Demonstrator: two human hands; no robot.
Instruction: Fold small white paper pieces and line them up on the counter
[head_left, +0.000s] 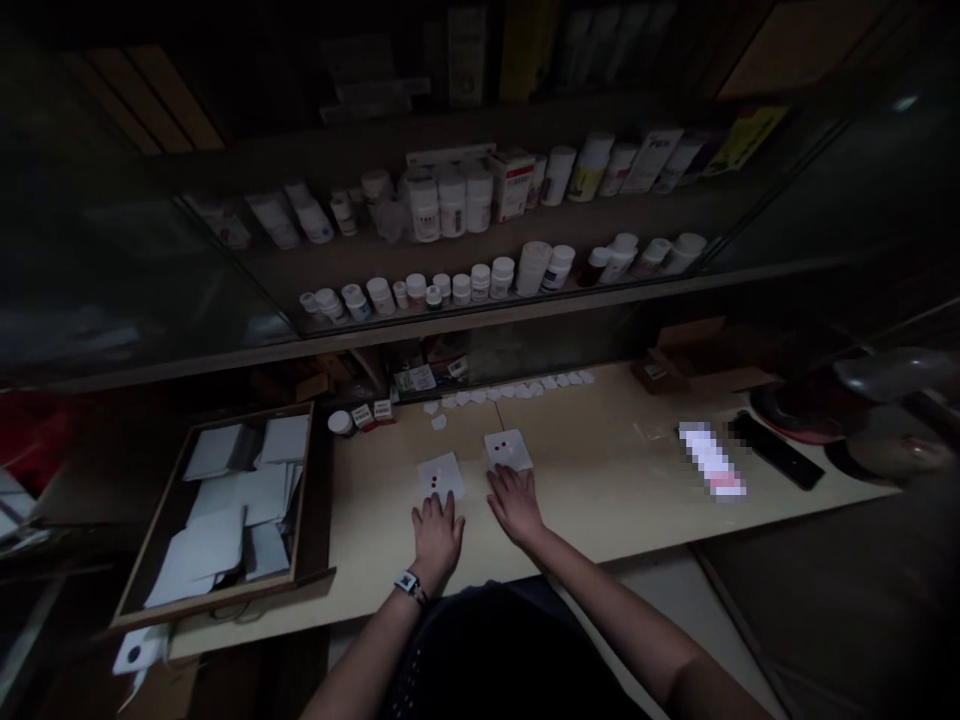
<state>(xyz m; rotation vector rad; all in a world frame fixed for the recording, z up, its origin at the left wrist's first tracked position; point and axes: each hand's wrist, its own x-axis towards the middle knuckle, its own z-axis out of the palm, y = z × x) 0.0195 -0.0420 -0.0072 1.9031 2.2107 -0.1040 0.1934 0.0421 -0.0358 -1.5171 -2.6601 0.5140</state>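
Two square white papers lie on the pale wooden counter (600,500) in front of me. On the left paper (451,472) sit small dark red pills (434,483) and some paler bits too small to name. The right paper (517,447) carries two red pills (500,447) near its middle. My left hand (437,535), with a watch on its wrist, rests at the near edge of the left paper, fingers spread. Fingers apart, my right hand (516,503) touches the near edge of the right paper. Neither hand grips anything.
Left stands a wooden drawer tray (311,500) with stacks of white paper. Small folded packets (517,391) line the counter's back, near a white-capped bottle (340,423). Pill bottles (424,208) fill the shelves above. A black phone (780,452) and cardboard box (697,360) are at right.
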